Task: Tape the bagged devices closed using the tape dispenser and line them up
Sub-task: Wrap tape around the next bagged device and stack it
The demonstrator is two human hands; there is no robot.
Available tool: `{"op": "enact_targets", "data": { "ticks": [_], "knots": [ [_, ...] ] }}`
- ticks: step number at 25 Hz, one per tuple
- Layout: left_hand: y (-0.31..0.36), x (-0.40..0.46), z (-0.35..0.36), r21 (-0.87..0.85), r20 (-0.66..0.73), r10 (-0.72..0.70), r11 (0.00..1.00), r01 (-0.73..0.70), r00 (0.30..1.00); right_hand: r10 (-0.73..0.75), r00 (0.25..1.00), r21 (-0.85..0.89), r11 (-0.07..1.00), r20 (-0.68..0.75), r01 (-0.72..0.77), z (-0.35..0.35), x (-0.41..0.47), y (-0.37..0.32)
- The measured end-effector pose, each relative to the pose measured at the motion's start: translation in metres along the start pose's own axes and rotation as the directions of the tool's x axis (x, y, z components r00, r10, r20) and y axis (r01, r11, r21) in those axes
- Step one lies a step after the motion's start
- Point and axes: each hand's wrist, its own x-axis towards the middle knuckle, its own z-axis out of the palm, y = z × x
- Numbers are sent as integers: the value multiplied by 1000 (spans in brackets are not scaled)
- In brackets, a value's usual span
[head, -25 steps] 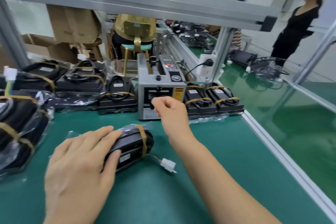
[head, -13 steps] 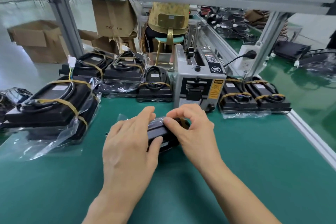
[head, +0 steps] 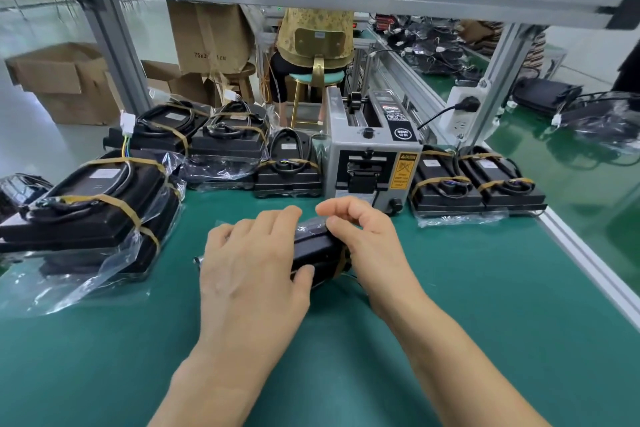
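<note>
A black device in a clear bag [head: 316, 242] lies on the green mat in front of me, an ochre band round its right end. My left hand [head: 249, 267] lies over its left part, fingers across the top and thumb against the near side, holding it. My right hand [head: 363, 239] is at its right end with curled fingers, the thumb and fingertips pinching the plastic on top. The grey tape dispenser [head: 374, 156] stands just behind. Two banded bagged devices [head: 446, 184] [head: 502, 180] lie side by side to its right.
More bagged devices [head: 287, 170] [head: 228, 139] [head: 162, 128] lie left of the dispenser, and a stack of them [head: 90, 204] sits at the far left. An aluminium rail [head: 588, 260] edges the mat on the right. A seated person [head: 311, 45] is behind the bench.
My right hand came back from the dispenser's outlet to the device and now pinches its top beside my left hand. My view has swung to the left and down.
</note>
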Motion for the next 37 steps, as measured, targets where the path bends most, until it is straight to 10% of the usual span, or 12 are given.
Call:
{"op": "enact_targets", "data": {
  "ticks": [8, 12, 17, 27, 30, 37],
  "knots": [
    [10, 16, 5, 135, 130, -72, 989, 54, 989, 122, 991, 97, 988, -51, -116, -26, -8, 12],
    [2, 12, -12, -279, 69, -167, 943, 180, 983, 86, 996, 94, 992, -39, -82, -37, -22, 20],
    [-21, 3, -14, -856, 128, -288, 451, 252, 949, -150, 988, 26, 989, 34, 149, -51, -29, -10],
    [-40, -16, -3, -918, 366, -360, -291, 270, 858, -229, 913, 83, 973, 337, 213, -54, -42, -15],
    [-32, -18, -2, -884, 431, -262, -314, 345, 864, -164, 861, 190, 979, 481, 80, -35, -43, -1],
    [-38, -26, -6, -883, 447, 4, -158, 442, 895, -40, 975, 364, 930, 219, -43, -19, -44, 23]
  ]
}}
